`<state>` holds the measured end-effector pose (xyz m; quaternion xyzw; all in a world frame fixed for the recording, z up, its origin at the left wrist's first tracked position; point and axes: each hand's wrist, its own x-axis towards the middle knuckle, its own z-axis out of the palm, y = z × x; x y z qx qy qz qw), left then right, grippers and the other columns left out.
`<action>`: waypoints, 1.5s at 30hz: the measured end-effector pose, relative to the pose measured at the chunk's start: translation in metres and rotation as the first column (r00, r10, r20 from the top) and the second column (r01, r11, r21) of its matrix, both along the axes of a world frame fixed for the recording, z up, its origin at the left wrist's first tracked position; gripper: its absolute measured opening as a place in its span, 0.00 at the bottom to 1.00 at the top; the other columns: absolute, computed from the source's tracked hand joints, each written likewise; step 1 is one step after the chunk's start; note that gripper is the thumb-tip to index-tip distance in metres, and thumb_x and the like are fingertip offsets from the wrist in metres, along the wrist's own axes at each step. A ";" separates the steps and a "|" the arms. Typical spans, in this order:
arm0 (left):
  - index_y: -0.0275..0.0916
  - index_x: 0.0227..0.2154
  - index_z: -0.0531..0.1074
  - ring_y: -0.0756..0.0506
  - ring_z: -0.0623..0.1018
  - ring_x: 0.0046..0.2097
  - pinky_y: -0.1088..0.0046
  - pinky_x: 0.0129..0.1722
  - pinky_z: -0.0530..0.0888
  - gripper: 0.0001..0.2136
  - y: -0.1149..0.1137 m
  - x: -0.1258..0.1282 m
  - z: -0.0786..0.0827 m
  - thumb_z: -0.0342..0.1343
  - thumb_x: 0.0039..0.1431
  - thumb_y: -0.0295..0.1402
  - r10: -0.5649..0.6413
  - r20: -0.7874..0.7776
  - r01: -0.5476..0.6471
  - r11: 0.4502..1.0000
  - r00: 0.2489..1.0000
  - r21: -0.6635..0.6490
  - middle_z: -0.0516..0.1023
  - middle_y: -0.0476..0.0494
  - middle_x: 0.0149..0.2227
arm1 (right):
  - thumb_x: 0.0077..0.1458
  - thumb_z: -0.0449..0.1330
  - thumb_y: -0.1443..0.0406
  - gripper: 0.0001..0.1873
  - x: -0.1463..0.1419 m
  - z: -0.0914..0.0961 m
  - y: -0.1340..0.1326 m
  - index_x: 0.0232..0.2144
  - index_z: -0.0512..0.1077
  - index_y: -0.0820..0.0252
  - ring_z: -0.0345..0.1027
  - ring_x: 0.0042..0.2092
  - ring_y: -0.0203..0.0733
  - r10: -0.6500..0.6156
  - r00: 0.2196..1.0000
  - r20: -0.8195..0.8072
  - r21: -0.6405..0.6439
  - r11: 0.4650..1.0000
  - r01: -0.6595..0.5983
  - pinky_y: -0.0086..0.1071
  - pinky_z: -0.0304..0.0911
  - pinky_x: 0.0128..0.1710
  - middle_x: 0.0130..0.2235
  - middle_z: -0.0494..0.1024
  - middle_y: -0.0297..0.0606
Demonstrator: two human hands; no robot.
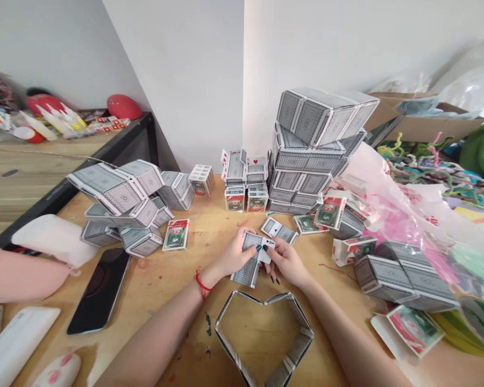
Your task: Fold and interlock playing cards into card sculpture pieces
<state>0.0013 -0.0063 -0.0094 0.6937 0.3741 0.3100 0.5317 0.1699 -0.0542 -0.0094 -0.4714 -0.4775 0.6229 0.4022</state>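
Both hands meet at the middle of the table over playing cards. My left hand [236, 255] is closed on a grey-backed playing card piece [247, 271], thumb pressed on its face. My right hand [285, 260] pinches a white-faced ace card [265, 251] against the right edge of that piece. How the two join is partly hidden by the fingers. Just behind my right hand lie loose playing cards [281, 231]. Nearer to me, between my forearms, stands an open heart-shaped frame [302, 344] made of folded cards.
A tall stack of folded-card blocks [306, 156] stands at the back right, with more card blocks [133, 188] at left. Card boxes [176, 235] lie around. A black phone [99, 290] is at left; pink plastic wrap [403, 209] and green tape [474, 322] are at right.
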 end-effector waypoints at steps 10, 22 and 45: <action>0.40 0.45 0.57 0.46 0.68 0.44 0.67 0.45 0.67 0.17 -0.003 0.003 0.005 0.50 0.52 0.27 0.040 0.005 -0.040 0.998 0.999 0.045 0.63 0.43 0.45 | 0.51 0.54 0.54 0.15 -0.001 0.001 0.001 0.29 0.58 0.58 0.57 0.12 0.28 -0.026 0.999 0.031 0.008 1.000 0.026 0.21 0.50 0.09 0.18 0.68 0.25; 0.40 0.42 0.56 0.47 0.68 0.39 0.68 0.41 0.68 0.13 -0.010 0.008 0.010 0.50 0.53 0.29 0.064 -0.007 -0.063 0.997 0.998 0.045 0.64 0.45 0.40 | 0.50 0.53 0.63 0.08 -0.014 0.003 0.001 0.23 0.57 0.57 0.57 0.16 0.31 -0.187 0.982 0.013 0.075 0.980 0.186 0.25 0.49 0.16 0.14 0.62 0.24; 0.39 0.48 0.50 0.45 0.66 0.46 0.65 0.48 0.64 0.22 -0.003 -0.003 0.009 0.53 0.54 0.33 -0.103 0.000 0.103 0.994 0.995 0.048 0.61 0.40 0.46 | 0.45 0.60 0.56 0.14 -0.006 0.004 0.004 0.25 0.62 0.58 0.46 0.16 0.27 -0.230 0.971 -0.072 -0.050 0.973 0.226 0.23 0.40 0.14 0.16 0.58 0.24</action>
